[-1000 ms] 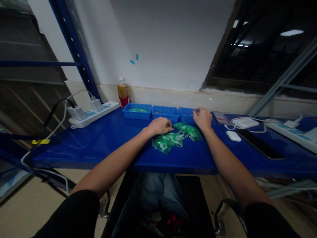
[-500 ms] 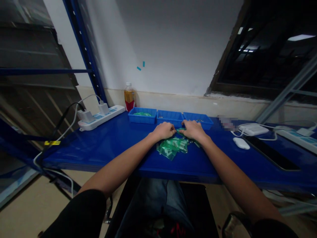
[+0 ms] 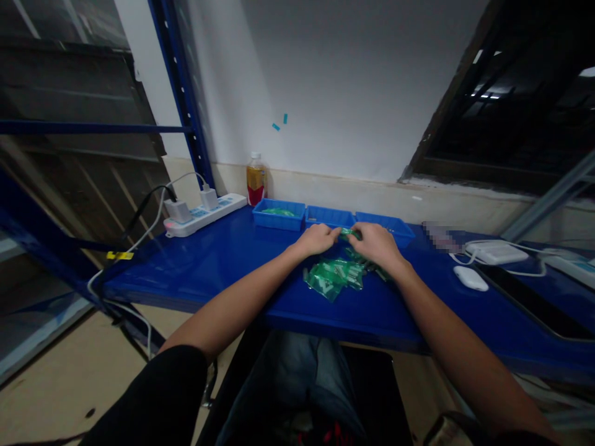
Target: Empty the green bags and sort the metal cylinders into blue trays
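My left hand (image 3: 317, 239) and my right hand (image 3: 377, 243) meet above the blue table (image 3: 223, 260). Both are closed on one small green plastic bag (image 3: 349, 233) held between their fingertips. Just in front of the hands lies a pile of green bags (image 3: 335, 276) with small pale parts inside. Behind the hands stand three low blue trays in a row: the left tray (image 3: 277, 215) holds something green, the middle tray (image 3: 329, 217) and the right tray (image 3: 395, 227) lie partly behind my fingers.
A drink bottle (image 3: 256, 179) stands by the wall. A white power strip (image 3: 204, 214) with chargers and cables lies at the left. At the right are a white charger (image 3: 495, 253), a white mouse-like object (image 3: 470, 278) and a dark phone (image 3: 543, 306). Blue shelf uprights (image 3: 186, 93) rise at left.
My right hand came from the right tray to the middle and met my left hand; both now pinch a green bag lifted off the pile. The camera view drifted left.
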### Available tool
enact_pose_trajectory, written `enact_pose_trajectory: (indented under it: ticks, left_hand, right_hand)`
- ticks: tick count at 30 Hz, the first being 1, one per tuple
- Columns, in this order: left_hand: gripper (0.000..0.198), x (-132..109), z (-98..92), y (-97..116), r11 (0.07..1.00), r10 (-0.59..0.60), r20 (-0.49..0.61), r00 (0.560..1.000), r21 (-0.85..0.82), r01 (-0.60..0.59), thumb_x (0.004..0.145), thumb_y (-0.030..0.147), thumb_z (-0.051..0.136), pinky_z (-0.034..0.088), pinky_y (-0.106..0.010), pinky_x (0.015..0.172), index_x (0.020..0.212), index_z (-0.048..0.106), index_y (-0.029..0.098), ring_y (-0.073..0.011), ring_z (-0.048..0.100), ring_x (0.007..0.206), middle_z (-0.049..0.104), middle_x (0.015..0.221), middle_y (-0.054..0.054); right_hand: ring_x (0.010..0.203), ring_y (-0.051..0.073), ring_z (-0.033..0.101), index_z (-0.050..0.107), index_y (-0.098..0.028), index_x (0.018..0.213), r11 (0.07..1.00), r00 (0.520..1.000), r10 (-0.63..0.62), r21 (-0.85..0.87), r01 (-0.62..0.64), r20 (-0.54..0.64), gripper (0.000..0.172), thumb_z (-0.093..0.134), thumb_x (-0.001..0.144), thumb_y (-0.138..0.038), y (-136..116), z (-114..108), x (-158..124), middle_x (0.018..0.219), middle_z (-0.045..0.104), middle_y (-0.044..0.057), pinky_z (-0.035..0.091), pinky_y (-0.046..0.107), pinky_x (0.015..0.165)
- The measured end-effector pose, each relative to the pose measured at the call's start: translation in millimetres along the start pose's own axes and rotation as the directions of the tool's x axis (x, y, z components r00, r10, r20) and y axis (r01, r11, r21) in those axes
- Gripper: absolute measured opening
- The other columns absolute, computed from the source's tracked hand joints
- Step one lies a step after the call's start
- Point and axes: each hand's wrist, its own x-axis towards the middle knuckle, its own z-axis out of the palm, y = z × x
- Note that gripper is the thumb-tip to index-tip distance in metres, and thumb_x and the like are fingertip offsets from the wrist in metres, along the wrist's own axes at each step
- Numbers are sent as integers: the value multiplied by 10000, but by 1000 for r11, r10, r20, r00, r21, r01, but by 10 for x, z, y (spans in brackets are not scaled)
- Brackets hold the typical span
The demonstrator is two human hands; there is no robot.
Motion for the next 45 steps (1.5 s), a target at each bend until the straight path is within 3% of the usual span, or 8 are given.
enact_pose_trajectory:
  ticks: [6, 10, 17, 22, 27, 30, 39, 45]
  left_hand:
    - [457, 28, -107, 27, 878, -98, -25, 995, -473, 75, 930, 444, 358, 449, -220, 541, 987, 647, 95, -136, 629, 649, 708, 879, -97]
    - [254, -2, -139, -15, 975, 154, -364, 919, -96, -201, 906, 266, 466, 486, -277, 753, 1031, 639, 127, -179, 631, 836, 691, 934, -86]
    - [393, -44, -33, -12, 870, 493, -280, 824, 179, -459, 861, 118, 479, 411, -318, 977, 1246, 537, 174, -186, 525, 1138, 541, 1247, -103]
    - [425, -95, -117, 23, 918, 390, -21, 921, 95, -386, 871, 358, 516, 437, -321, 925, 1234, 536, 139, -208, 578, 1051, 610, 1143, -120]
    - [682, -172, -230, 19, 939, 249, 425, 870, 113, -324, 575, 610, 708, 454, -309, 869, 1143, 633, 239, -281, 566, 1071, 630, 1159, -80]
    - [587, -143, -221, -43, 946, 228, 444, 866, 110, -305, 610, 550, 705, 467, -264, 805, 1089, 651, 214, -247, 603, 992, 653, 1109, -71]
    - [318, 56, -390, -327, 950, 258, -37, 965, 191, -247, 701, 290, 682, 449, -266, 725, 969, 604, 138, -205, 599, 826, 663, 909, -62]
    - [62, -18, -379, -133, 902, 431, -372, 822, 197, -384, 763, 149, 591, 421, -267, 751, 815, 558, 156, -167, 535, 806, 580, 827, -39]
  right_hand:
    - [984, 254, 515, 652, -190, 1060, 968, 938, -145, 151, 201, -315, 273, 552, 834, -305, -174, 51, -33, 981, 586, 105, 410, 362, 841]
    - [926, 234, 554, 659, -166, 975, 821, 963, 59, 562, 102, -262, 372, 550, 804, -477, -211, 109, 17, 938, 609, 92, 442, 354, 798]
    - [527, 129, 527, 543, -180, 656, 324, 921, 388, 929, -179, 43, 315, 560, 726, -486, -70, 176, 137, 584, 548, -2, 367, 230, 475]
    - [511, 158, 527, 545, -192, 684, 584, 878, 440, 803, -120, -189, 224, 501, 776, -392, -25, 58, 243, 530, 504, -17, 364, 253, 491]
    - [802, 214, 571, 636, -162, 802, 907, 847, 158, 413, 78, -508, 288, 380, 877, -271, -419, -98, 674, 795, 620, 92, 413, 312, 735]
    - [886, 213, 571, 649, -147, 1038, 933, 926, -97, 291, 212, -365, 296, 420, 879, -248, -722, -61, 905, 943, 643, 108, 410, 308, 805]
    - [690, 153, 576, 685, -162, 857, 834, 966, -46, 522, 178, -256, 274, 521, 843, -381, -460, 1, 429, 722, 648, 24, 418, 254, 668]
    - [442, 112, 476, 592, -169, 683, 344, 952, 205, 893, -289, 229, 478, 457, 804, -611, -346, 114, 300, 510, 535, 6, 327, 232, 437]
